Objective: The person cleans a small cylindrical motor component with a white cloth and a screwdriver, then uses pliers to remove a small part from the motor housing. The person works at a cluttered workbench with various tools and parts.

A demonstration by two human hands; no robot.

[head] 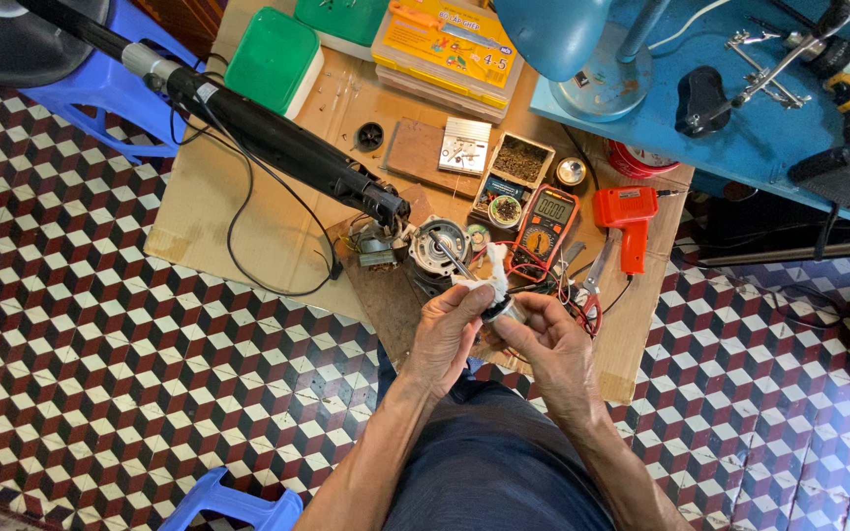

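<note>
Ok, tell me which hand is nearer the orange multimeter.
Right. The right hand sits just below the orange multimeter, close under its lower end. The left hand is farther off, below and to the multimeter's left, holding a white cloth.

Boxes and one meter screen

Yellow flat box (448, 44) at top centre, green box (273, 59) left of it; orange meter (543, 232) with small grey screen (552, 208) above the hands.

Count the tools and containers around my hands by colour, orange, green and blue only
Orange: 2, the multimeter and the soldering gun
Green: 2, the green lidded box and the green lid
Blue: 1, the desk lamp
Total: 5
</note>
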